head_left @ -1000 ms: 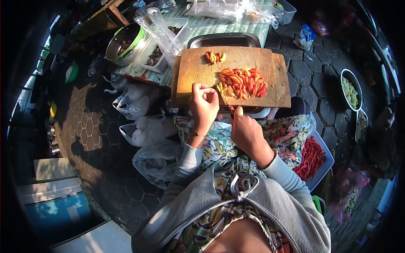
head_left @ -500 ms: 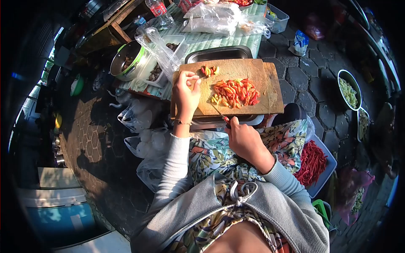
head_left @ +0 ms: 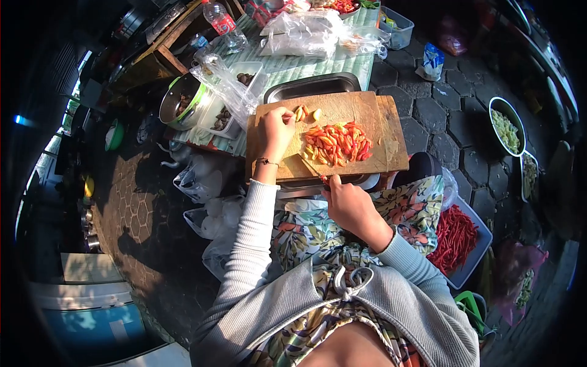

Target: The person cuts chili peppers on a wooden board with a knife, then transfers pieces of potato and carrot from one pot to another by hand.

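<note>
My left hand (head_left: 277,132) is over the left part of a wooden cutting board (head_left: 278,164), its fingers closed at the edge of a small group of red and yellow chili peppers (head_left: 301,113); the fingertips partly hide what they pinch. In my right hand (head_left: 354,211), at the board's near edge, is a knife (head_left: 310,167) with a red handle. Its blade points up and left over the board, below a larger heap of chili pieces (head_left: 338,144). The board rests across a dark pan (head_left: 313,87).
A green table (head_left: 361,64) holds plastic bags (head_left: 302,33), a bottle (head_left: 224,25) and a clear container (head_left: 254,79). A green-rimmed pot (head_left: 182,101) is at left. A tray of long red chilies (head_left: 454,238) lies at right, and a bowl of chopped greens (head_left: 506,127) beyond it.
My left hand has closed its fingers at the small chili group, which is now spread differently. The knife stays in my right hand, slightly lower and left.
</note>
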`<state>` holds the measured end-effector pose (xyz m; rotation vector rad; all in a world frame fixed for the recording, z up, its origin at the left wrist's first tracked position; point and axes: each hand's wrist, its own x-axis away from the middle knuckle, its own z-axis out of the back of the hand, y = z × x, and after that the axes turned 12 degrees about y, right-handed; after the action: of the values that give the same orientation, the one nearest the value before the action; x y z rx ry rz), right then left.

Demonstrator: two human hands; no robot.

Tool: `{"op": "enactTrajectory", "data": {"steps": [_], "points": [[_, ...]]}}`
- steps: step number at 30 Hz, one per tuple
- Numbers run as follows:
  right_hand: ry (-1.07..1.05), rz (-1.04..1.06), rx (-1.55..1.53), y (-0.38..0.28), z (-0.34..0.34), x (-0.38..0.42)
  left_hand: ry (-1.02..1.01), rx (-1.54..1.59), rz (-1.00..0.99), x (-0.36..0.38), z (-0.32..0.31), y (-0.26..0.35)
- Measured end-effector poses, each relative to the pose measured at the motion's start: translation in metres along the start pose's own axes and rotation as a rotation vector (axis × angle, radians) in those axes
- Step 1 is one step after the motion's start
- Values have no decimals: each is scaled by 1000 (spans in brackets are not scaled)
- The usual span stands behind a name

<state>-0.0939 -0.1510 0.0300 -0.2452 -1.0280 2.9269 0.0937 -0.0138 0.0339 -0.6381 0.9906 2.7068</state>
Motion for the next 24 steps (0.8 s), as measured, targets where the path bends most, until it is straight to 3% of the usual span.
{"op": "enactTrajectory", "data": {"steps": [4, 8, 12, 14, 24], "points": [[27, -50, 14, 3, 2, -6, 142, 107, -61, 18, 13, -6], [35, -69, 27, 6, 8, -8, 56, 126, 35, 74, 27, 5], [75, -63, 27, -1, 4, -5, 145, 118, -2, 109, 29, 19], [90, -38, 46, -6, 1, -5, 256, 128, -115, 114, 21, 11], [88, -31, 91, -13, -9, -10, 177, 221, -44, 119, 24, 15]]}}
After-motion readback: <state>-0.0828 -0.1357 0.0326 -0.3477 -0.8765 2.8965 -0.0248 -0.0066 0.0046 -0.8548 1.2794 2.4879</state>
